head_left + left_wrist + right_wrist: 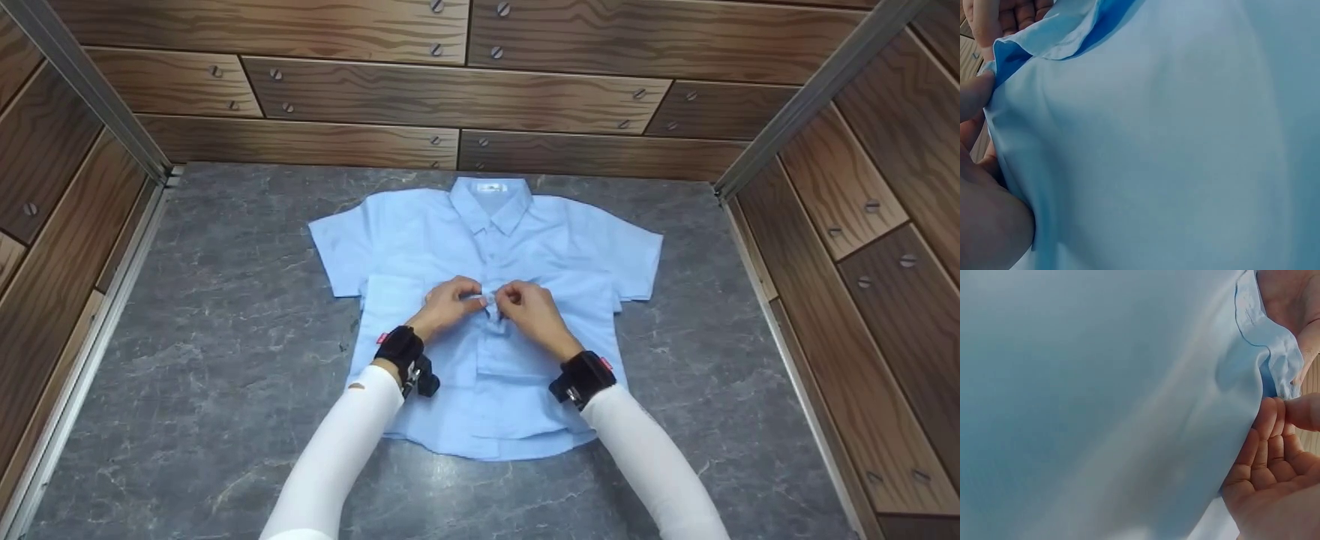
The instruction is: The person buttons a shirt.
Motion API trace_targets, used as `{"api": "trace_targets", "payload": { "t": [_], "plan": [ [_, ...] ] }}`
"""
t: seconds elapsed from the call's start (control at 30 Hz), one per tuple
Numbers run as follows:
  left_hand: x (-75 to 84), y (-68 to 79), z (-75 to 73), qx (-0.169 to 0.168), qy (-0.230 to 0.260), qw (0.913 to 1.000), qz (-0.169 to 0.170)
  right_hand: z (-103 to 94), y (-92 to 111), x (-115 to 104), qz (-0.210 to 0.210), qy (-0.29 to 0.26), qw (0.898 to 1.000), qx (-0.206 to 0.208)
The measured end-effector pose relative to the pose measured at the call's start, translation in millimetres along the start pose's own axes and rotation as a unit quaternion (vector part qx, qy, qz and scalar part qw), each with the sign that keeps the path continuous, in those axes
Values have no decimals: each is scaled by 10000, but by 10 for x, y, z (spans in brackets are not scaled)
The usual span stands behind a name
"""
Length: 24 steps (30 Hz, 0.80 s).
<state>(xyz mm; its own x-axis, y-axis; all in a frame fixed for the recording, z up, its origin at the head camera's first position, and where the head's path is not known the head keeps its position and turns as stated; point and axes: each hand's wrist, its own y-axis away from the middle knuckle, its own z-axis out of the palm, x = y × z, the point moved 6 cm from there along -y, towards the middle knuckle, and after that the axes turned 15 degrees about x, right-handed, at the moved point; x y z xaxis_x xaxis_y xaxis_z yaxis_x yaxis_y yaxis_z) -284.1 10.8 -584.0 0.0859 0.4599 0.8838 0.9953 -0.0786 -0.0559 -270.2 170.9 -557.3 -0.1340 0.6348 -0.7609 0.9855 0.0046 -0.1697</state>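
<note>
A light blue short-sleeved shirt (420, 240) lies spread face up, its collar (491, 206) toward the back wall. Over the middle of its front, my left hand (450, 304) pinches the placket edge between thumb and fingers. Close beside it, my right hand (529, 307) pinches the other side of the same raised bit of placket (491, 304). In the left wrist view, the left thumb (974, 95) presses the cloth edge. The right wrist view shows curled right fingers (1275, 450) with the thumb on the placket. Any button between the fingertips is too small to tell.
The shirt rests on a grey marbled tabletop (225, 360). Wood-patterned panels form a back wall (450, 90) and side walls, with metal rails (97, 337) along the left and right edges. Black wrist-worn cameras (585, 379) sit on both wrists over white sleeves.
</note>
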Motion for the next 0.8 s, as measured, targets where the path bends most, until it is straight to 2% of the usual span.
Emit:
{"api": "trace_targets", "payload": {
  "t": [0.2, 0.27, 0.4, 0.47, 0.57, 0.67, 0.73, 0.8],
  "plan": [
    [0, 9, -14, 57, 269, 9993, -266, 14, -2, -10, -67, 82, 9999, 10],
    [-10, 4, -2, 28, 208, 9996, -193, 13, -2, -18, -102, 172, 9998, 57],
    [14, 3, 27, 49, -187, 9995, 265, 8, -1, -28, -195, 405, 9989, 124],
    [26, 11, 43, 117, -351, 9988, 325, 6, 1, -25, -210, 492, 9985, 120],
    [34, 27, 49, 346, -396, 9985, 136, -1, 7, -11, -208, 563, 9982, 94],
    [47, 40, 27, 772, -153, 9969, -48, -20, 24, 6, -239, 621, 9977, 89],
    [77, 55, 3, 1024, -151, 9946, 42, -36, 41, 5, -344, 686, 9970, 95],
    [123, 68, -15, 1186, -355, 9917, 333, -48, 60, -3, -464, 772, 9959, 82]
  ]
}}
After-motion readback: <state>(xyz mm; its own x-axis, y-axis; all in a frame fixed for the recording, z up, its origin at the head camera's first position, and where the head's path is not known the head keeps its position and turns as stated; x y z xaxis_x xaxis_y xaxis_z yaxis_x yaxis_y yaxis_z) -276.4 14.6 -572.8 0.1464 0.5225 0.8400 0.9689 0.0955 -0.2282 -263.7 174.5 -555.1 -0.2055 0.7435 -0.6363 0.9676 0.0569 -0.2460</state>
